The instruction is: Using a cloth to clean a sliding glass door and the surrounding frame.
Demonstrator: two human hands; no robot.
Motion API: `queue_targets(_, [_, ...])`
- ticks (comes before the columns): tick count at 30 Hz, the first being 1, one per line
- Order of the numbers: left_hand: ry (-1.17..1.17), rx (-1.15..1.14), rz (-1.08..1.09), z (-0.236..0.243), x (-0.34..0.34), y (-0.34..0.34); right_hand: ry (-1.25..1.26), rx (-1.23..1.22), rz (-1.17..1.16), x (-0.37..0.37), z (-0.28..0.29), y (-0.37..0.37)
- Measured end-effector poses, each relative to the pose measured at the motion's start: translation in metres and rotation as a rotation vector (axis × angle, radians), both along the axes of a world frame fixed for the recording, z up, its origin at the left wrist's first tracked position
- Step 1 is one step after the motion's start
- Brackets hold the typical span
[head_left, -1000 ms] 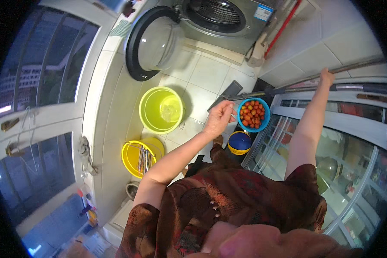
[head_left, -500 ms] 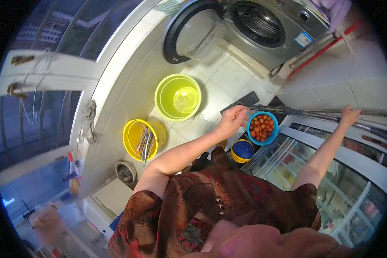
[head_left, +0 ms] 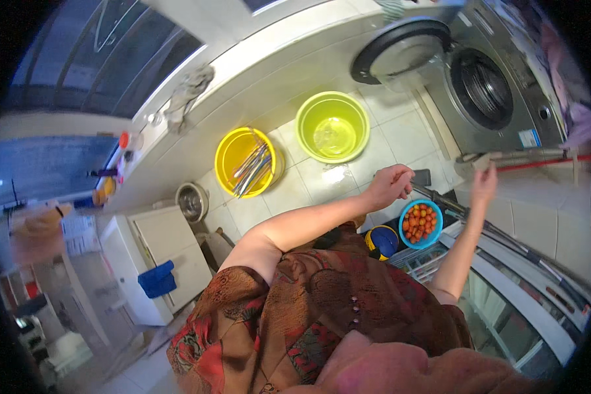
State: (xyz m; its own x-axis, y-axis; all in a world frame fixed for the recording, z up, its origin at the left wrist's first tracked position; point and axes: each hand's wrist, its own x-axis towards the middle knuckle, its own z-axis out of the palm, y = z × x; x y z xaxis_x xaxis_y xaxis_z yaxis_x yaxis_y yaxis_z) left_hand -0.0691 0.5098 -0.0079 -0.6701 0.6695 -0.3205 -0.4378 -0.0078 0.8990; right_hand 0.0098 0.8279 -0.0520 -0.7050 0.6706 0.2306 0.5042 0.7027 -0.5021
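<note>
My left hand (head_left: 390,187) is raised in front of me with its fingers curled in, just above and left of a blue bowl (head_left: 404,230) full of small red-orange tomato-like fruit (head_left: 420,222). Whatever those fingers hold, if anything, is hidden. Farther right, my right hand (head_left: 484,184) reaches out beside the tiled wall, above several long poles (head_left: 499,236). Its fingertips point away from me, close to a pale piece by a red-handled pole (head_left: 548,162). Blur hides whether they grip it.
A green basin (head_left: 300,127) with water and a yellow bucket (head_left: 222,157) of thin sticks stand on the tiled floor. Beyond is a washing machine (head_left: 433,121), its round door (head_left: 407,56) open. A blue-lidded yellow tub (head_left: 385,241) is by the bowl; a white cabinet (head_left: 121,262) stands left.
The view has swung, shifting the basins and bowl rightward. My right hand has moved from farther along the wall toward the red-handled pole; my left hand stays curled near the bowl.
</note>
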Motion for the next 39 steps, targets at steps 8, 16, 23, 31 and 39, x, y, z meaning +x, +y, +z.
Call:
queue_targets(8, [0.055,-0.047,0.231,-0.01,-0.014,-0.171,0.053,-0.486,0.722,-0.087,0.028,-0.327])
queue_targets(16, [-0.059,-0.065,0.714,-0.029,-0.008,-0.387,-0.132,-0.575,1.124,-0.11,0.04,-0.544])
queue_targets(23, [-0.099,-0.189,0.943,-0.028,0.002,-0.523,-0.122,-0.468,1.326,-0.147,0.045,-0.67])
queue_targets(31, [-0.136,-0.207,1.158,-0.026,0.009,-0.571,-0.16,-0.168,1.211,-0.303,0.023,-0.68])
queue_targets(39, [-0.226,-0.255,1.238,-0.039,0.009,-0.575,-0.091,0.114,0.948,-0.484,-0.017,-0.683])
